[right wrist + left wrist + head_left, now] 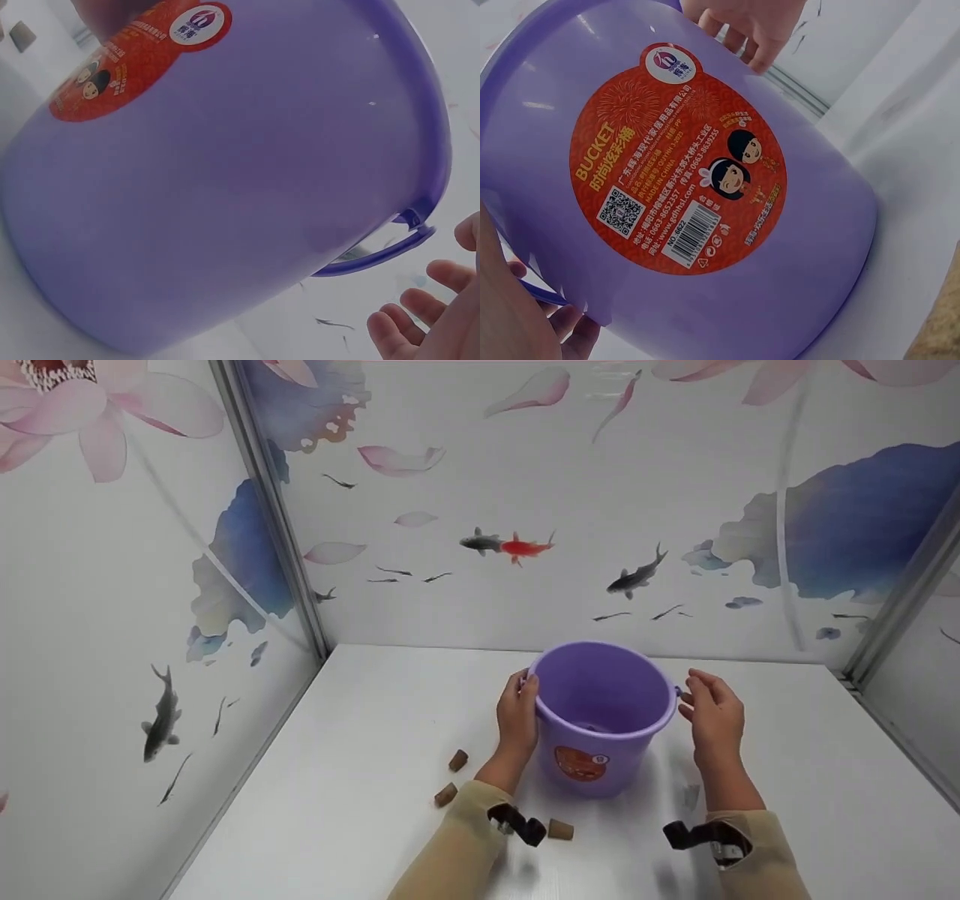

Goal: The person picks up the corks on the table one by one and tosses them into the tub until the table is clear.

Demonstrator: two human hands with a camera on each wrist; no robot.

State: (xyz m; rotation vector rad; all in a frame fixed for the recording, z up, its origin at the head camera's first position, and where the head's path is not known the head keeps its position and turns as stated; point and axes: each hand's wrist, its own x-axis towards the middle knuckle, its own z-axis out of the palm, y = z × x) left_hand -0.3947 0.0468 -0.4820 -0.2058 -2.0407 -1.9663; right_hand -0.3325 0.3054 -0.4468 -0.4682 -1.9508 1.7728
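Note:
A purple plastic bucket (600, 765) stands on the white table, its open top tipped toward the head view. A round red label (679, 172) is on its side. At the bucket's left rim, my left hand (517, 716) grips it, thumb at the edge and fingers round the outside. My right hand (716, 720) is beside the right rim, fingers loosely bent and apart from the bucket in the right wrist view. Near those fingers, the purple handle (375, 259) hangs down from its pivot. Something small and dark shows at the bucket's bottom, mostly hidden by the front wall.
Brown tapered corks lie left of the bucket, one cork (458, 760) behind another cork (445, 795). A further cork (560, 830) lies in front of the bucket. A small clear piece (691, 796) is near my right wrist. Printed panels (450, 607) enclose the table (360, 750).

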